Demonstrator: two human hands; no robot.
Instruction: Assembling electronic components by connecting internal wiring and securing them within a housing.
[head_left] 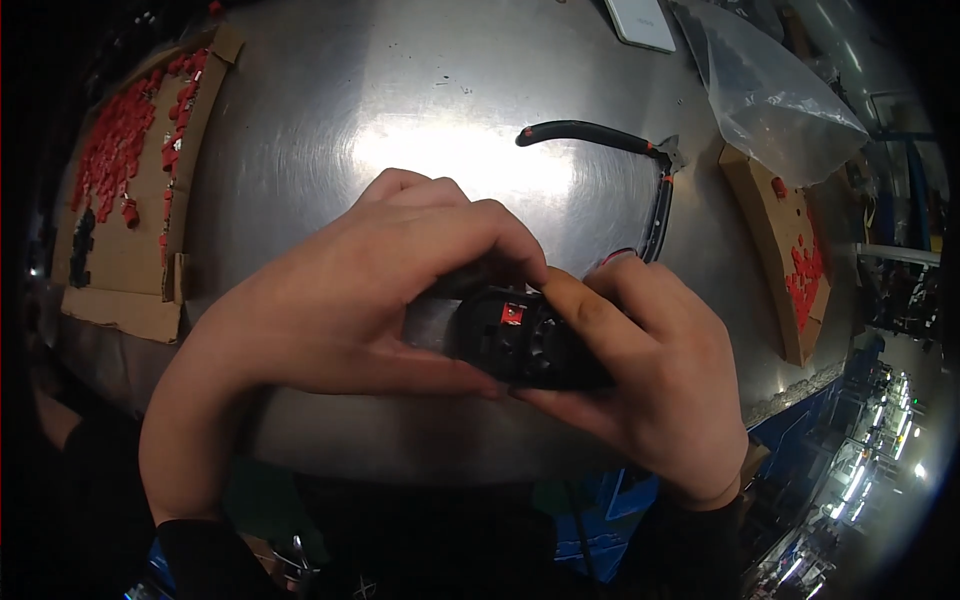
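Note:
Between my two hands is a black plastic housing (540,350), held over the near part of the metal table. A small red part with metal in it (512,314) sits in its upper face. My left hand (400,270) grips the housing's left end, thumb at the near side and fingers curled over the far side. Closed round the right end is my right hand (650,360), its index finger along the far edge and its thumb near the front. A bit of something red (618,256) shows just behind the right fingers; its kind is hidden.
Black-handled cutting pliers (668,152) lie spread beyond my right hand. A cardboard tray (150,200) of small red parts stands at the left, another cardboard tray (750,190) at the right. Farther back are a clear plastic bag (770,110) and a white phone (642,22).

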